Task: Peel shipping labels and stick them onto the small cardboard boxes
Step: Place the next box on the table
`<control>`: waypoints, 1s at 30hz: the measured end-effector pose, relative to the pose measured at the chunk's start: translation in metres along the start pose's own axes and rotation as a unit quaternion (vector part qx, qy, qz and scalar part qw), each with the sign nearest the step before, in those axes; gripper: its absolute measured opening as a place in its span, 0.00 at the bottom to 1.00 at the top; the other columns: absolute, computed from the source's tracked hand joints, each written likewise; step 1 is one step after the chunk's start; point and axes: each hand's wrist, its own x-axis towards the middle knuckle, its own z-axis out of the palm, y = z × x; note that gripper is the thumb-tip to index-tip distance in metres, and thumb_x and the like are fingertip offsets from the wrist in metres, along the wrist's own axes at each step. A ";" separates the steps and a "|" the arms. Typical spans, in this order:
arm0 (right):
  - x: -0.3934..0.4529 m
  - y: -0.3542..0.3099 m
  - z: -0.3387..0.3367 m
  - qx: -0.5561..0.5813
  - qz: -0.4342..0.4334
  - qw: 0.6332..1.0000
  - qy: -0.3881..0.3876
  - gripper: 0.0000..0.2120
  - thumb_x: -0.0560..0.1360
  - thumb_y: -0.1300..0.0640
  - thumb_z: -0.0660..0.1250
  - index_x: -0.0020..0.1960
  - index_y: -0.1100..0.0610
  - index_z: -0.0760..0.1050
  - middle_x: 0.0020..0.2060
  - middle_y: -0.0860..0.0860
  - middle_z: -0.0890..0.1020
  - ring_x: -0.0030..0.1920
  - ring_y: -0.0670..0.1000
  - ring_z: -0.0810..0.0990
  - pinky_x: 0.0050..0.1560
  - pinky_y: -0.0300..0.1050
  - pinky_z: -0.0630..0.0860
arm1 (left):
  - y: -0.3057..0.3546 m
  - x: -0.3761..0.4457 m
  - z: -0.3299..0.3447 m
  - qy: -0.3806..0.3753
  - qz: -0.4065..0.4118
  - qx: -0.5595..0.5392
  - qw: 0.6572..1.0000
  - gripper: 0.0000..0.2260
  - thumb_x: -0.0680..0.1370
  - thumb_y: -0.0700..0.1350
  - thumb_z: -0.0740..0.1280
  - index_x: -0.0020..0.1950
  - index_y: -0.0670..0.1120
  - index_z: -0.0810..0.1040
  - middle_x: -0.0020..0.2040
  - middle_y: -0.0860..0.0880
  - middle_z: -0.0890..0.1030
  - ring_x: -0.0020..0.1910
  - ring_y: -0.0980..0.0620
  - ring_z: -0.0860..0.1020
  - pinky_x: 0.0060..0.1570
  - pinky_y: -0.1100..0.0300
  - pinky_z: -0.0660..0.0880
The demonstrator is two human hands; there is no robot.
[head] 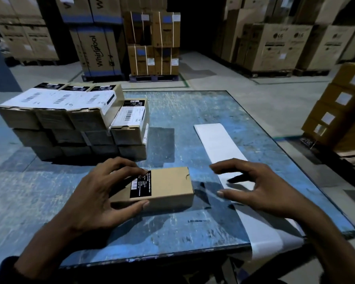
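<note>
Both hands are low over the blue table (193,111). Left hand (103,193) grasps a small cardboard box (168,187) lying flat, thumb at its near edge, fingers on its black sticker. Right hand (258,189) hovers with spread, relaxed fingers over the white label strip (219,144), grasping nothing. Labelled boxes (70,119) are stacked behind at the left.

Two hands (103,189), one unlabelled box (168,187) (stack uncountable), one label strip (219,144)
</note>
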 end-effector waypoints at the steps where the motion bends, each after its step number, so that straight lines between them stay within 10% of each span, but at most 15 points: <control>1: -0.007 0.005 -0.007 -0.026 0.003 0.999 0.031 0.22 0.74 0.49 0.80 0.66 0.38 0.82 0.62 0.35 0.84 0.64 0.39 0.81 0.64 0.40 0.79 | 0.003 0.001 0.001 0.008 0.001 0.001 1.000 0.22 0.74 0.64 0.74 0.65 0.55 0.84 0.65 0.58 0.79 0.63 0.54 0.80 0.55 0.46 0.80; 9: -0.031 0.048 -0.032 -0.080 0.025 0.996 -0.009 0.26 0.78 0.58 0.76 0.73 0.41 0.78 0.75 0.33 0.72 0.79 0.33 0.63 0.73 0.28 0.66 | 0.052 0.014 0.028 0.147 0.099 0.065 0.982 0.07 0.76 0.49 0.76 0.47 0.46 0.89 0.52 0.49 0.86 0.50 0.44 0.83 0.55 0.44 0.75; 14: -0.032 0.067 -0.021 -0.133 0.025 0.991 0.004 0.23 0.80 0.51 0.73 0.73 0.36 0.77 0.77 0.32 0.70 0.79 0.34 0.63 0.78 0.46 0.69 | 0.075 0.019 0.042 0.105 0.102 0.152 0.978 0.13 0.77 0.58 0.76 0.52 0.50 0.89 0.55 0.53 0.87 0.52 0.46 0.84 0.56 0.46 0.76; 24: -0.039 0.056 -0.016 -0.128 0.005 0.991 0.041 0.17 0.80 0.37 0.66 0.67 0.35 0.82 0.68 0.33 0.79 0.73 0.37 0.72 0.68 0.49 0.79 | 0.045 0.018 0.031 -0.003 0.141 0.168 0.976 0.13 0.82 0.55 0.72 0.63 0.52 0.86 0.64 0.54 0.84 0.60 0.46 0.83 0.51 0.48 0.80; 30: -0.033 0.044 -0.021 -0.069 0.001 0.990 0.123 0.13 0.84 0.43 0.63 0.57 0.46 0.85 0.50 0.36 0.85 0.52 0.42 0.83 0.48 0.48 0.77 | 0.105 0.019 0.070 0.003 0.166 0.101 0.981 0.13 0.82 0.54 0.72 0.63 0.50 0.87 0.64 0.50 0.85 0.62 0.48 0.83 0.61 0.50 0.77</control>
